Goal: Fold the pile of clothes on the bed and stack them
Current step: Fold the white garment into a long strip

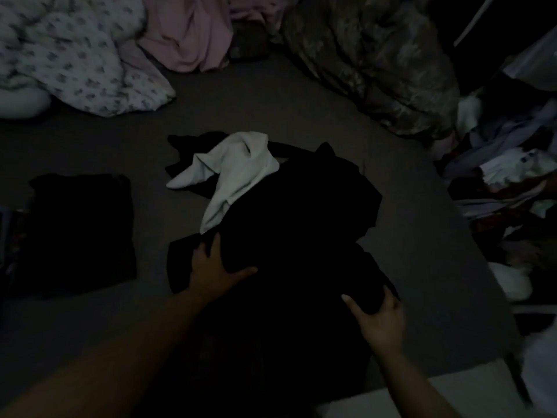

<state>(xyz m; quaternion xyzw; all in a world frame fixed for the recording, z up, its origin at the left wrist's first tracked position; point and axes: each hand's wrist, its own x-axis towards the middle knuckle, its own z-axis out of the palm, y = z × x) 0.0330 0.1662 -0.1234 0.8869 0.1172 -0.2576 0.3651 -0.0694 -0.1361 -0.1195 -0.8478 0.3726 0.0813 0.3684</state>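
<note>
A black garment (301, 224) lies spread in the middle of the dark bed (271, 110), its near part running down to the bottom edge of the view; a white garment (232, 173) lies crumpled across its far left part, with more black cloth showing beneath that. The left hand (211, 267) rests on the black garment's left edge, palm down, fingers spread and pointing away, thumb stretched out to the right along the cloth, the bare forearm reaching in from the lower left corner. The right hand (378, 319) comes in from the lower right, its thumb and fingers curled round a fold at the garment's near right edge, gripping it. To the left, well apart from the hands, a folded black piece (81, 233) lies flat on the bed. At the far side lie a flower-printed duvet (75, 52), a pink cloth (187, 34) and a mottled brown blanket (376, 58); beyond the bed's right edge is a heap of mixed clothes (512, 182); the dim light hides finer detail.
</note>
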